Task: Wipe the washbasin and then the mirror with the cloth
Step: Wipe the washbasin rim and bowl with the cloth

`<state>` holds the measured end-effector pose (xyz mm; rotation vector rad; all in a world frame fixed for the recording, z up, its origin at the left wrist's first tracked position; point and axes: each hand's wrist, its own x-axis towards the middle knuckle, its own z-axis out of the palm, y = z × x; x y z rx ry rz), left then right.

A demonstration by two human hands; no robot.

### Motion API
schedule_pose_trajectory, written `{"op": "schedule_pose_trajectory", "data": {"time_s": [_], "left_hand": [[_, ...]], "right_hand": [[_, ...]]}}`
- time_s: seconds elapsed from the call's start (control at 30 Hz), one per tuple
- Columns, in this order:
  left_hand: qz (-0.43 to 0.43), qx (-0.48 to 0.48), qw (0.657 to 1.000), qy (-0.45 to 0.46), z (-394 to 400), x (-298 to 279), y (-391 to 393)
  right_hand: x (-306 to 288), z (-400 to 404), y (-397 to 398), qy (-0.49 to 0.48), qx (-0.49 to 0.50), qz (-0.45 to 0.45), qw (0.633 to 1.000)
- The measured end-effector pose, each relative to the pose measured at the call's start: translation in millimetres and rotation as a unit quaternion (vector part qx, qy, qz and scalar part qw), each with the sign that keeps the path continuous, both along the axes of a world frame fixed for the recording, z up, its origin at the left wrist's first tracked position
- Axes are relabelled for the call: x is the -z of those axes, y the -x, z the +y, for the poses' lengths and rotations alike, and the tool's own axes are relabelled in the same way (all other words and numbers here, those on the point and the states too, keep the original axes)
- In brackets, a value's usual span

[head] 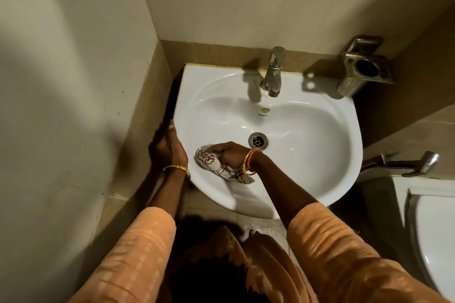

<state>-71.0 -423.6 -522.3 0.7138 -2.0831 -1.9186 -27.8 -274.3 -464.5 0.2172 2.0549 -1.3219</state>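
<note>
A white washbasin point(307, 155) fills the middle of the view, fixed against a tan tiled wall point(221, 54) at the back and close to a pale side wall point(61, 81) on the left. To the right of it the white rim of a toilet point(433, 241) shows at the edge of the view, with a metal spray handle point(418, 165) lying just above it. The person's two arms reach in from below, both in orange sleeves point(344, 253). The right hand point(229, 154) lies inside the bowl on its near-left slope, just left of the drain point(258, 141), its grip closed around a bunched cloth point(219, 167), white with dark brown lines; the cloth is pressed against the basin surface and trails out toward the near rim below the wrist. The left hand point(168, 145) rests on the basin's left outer edge, fingers lying along the rim and wrapped lightly over it, holding nothing else. A metal tap point(273, 71) stands upright at the back centre of the basin, its spout pointing over the bowl. A metal holder point(362, 66) with a round dark opening is mounted on the wall at the back right, just beyond the basin's corner. Orange and gold bangles point(250, 158) circle the right wrist, and a thin gold bangle point(177, 169) circles the left.
</note>
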Motion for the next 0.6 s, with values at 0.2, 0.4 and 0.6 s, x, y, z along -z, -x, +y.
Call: {"op": "schedule_pose_trajectory", "data": {"time_s": [0.2, 0.4, 0.6], "left_hand": [[-0.03, 0.091, 0.992, 0.086, 9, -20, -14], [-0.126, 0.183, 0.942, 0.251, 15, -38, -10], [-0.049, 0.24, 0.948, 0.205, 54, -111, 3]], "right_hand": [[12, 34, -23, 0.091, 0.146, -0.074, 0.982], [-32, 55, -37, 0.331, 0.389, 0.006, 0.86], [-112, 73, -25, 0.391, 0.4, 0.166, 0.812]]}}
